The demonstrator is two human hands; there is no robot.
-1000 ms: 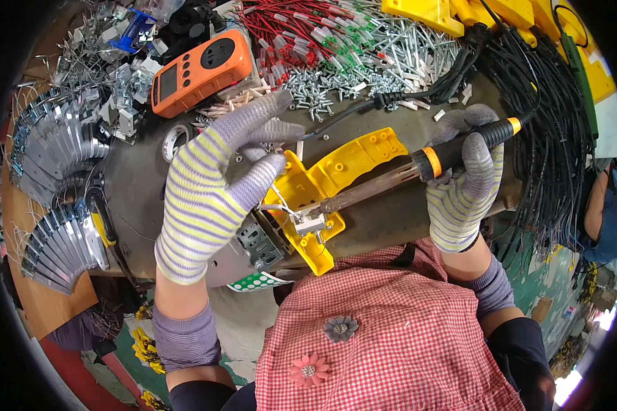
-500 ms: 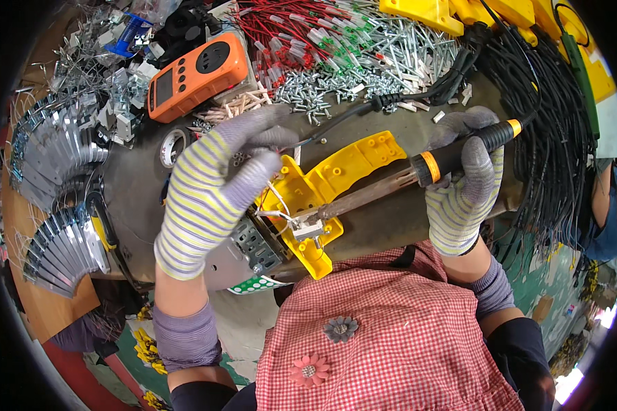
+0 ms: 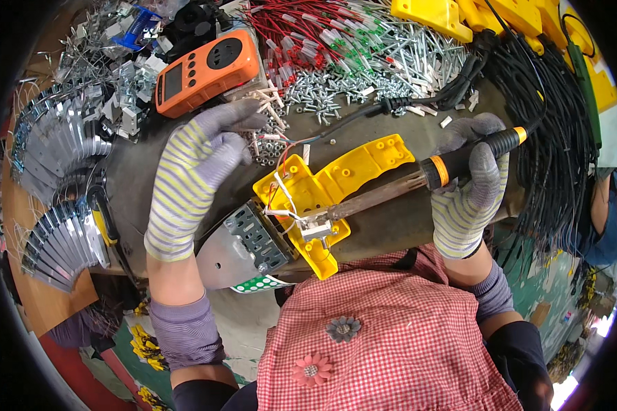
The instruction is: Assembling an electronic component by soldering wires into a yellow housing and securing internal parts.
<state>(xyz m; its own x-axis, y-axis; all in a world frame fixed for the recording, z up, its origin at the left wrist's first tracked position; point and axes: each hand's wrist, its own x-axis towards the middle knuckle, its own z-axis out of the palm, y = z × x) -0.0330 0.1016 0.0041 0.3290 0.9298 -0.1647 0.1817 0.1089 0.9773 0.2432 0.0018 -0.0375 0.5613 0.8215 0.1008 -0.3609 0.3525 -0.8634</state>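
The yellow housing (image 3: 308, 190) lies at the near edge of the surface (image 3: 137, 185), right of the half-open, seemingly empty left hand (image 3: 188, 175); the right hand (image 3: 467, 198) grips a soldering iron (image 3: 437, 169) slanting left over it.

Striped-gloved right hand (image 3: 465, 205) grips a black-handled, orange-banded soldering iron (image 3: 391, 191), its tip (image 3: 334, 212) at a small white block (image 3: 316, 230) over a yellow plastic casing (image 3: 353, 168); striped-gloved left hand (image 3: 192, 175) nearby.
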